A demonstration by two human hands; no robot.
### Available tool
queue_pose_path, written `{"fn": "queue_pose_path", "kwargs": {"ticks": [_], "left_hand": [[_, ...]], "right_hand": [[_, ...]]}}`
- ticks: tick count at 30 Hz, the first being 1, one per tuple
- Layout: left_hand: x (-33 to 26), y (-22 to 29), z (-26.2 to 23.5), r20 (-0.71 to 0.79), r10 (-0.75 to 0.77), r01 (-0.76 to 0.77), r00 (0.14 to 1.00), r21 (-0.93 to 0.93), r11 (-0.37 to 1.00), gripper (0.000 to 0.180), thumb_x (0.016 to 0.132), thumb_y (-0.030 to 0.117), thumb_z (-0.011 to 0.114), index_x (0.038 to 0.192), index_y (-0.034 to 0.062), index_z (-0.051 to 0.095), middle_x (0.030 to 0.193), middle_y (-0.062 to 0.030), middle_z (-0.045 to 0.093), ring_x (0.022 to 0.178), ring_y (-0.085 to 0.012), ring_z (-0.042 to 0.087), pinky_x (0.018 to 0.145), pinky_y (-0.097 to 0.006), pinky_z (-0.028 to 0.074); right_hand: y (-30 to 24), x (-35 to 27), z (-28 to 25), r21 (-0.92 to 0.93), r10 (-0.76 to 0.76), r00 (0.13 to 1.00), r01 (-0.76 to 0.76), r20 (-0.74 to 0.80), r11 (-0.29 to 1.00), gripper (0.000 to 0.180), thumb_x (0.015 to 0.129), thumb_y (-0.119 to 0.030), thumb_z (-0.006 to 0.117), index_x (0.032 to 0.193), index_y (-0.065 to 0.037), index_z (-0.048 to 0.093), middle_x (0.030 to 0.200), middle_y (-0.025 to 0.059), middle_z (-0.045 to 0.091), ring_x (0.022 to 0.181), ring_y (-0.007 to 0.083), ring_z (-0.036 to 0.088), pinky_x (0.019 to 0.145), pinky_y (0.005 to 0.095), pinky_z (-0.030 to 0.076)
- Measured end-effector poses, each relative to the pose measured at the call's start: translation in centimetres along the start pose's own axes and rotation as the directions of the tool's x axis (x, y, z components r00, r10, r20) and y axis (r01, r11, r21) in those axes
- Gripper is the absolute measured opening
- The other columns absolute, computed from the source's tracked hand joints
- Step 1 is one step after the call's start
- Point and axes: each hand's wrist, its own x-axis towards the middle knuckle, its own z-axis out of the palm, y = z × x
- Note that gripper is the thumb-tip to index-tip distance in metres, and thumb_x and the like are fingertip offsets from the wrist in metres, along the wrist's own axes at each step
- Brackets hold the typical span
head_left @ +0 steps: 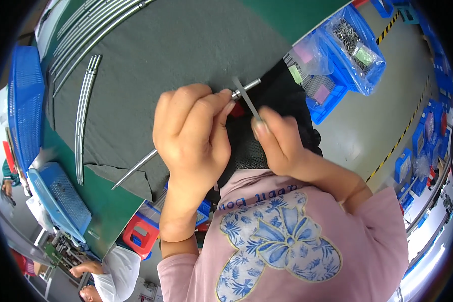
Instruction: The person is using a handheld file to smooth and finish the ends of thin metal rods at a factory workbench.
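Holding metal rod [136,168], flat strip [247,100], blue-lettered pink shirt [287,246]

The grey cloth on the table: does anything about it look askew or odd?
Yes: the grey cloth looks rumpled and folded at its near-left edge, by the held metal rod; elsewhere it's mostly flat.

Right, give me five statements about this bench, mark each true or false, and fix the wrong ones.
1. The left hand grips a metal rod. True.
2. The right hand is empty. False: it holds a thin flat strip.
3. More rods lie to the left of both hands. True.
4. The upper basket at the far left is yellow. False: it is blue.
5. Small metal parts fill a bin at the lower left. False: they are at the upper right.
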Motion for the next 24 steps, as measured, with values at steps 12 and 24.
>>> {"fn": "queue_pose_path", "kwargs": {"ticks": [12,24], "left_hand": [[0.0,-0.1,0.1,0.006,-0.001,0.001,1.000,-0.003,1.000,0.016,0.060,-0.001,0.069,0.074,0.0029,0.062,0.072,-0.0062,0.055,0.061,-0.0213,0.048,0.053,-0.030,0.039],[-0.3,0.1,-0.1,0.019,-0.007,0.008,1.000,-0.007,1.000,0.016,0.060,-0.002,0.069,0.073,0.0024,0.061,0.072,-0.0067,0.055,0.060,-0.0214,0.048,0.053,-0.030,0.039]], "right_hand": [[0.3,1.8,0.5,-0.020,-0.111,0.993,0.111,-0.026,0.994,0.010,0.087,-0.013,0.048,0.085,-0.003,0.049,0.051,0.0129,0.048,0.047,0.0328,0.053,0.041,0.0396,0.038],[0.3,2.1,0.6,-0.082,-0.140,0.990,0.138,-0.022,0.987,0.011,0.086,-0.014,0.050,0.083,-0.004,0.048,0.050,0.0125,0.049,0.045,0.0325,0.053,0.040,0.0404,0.038]]}}
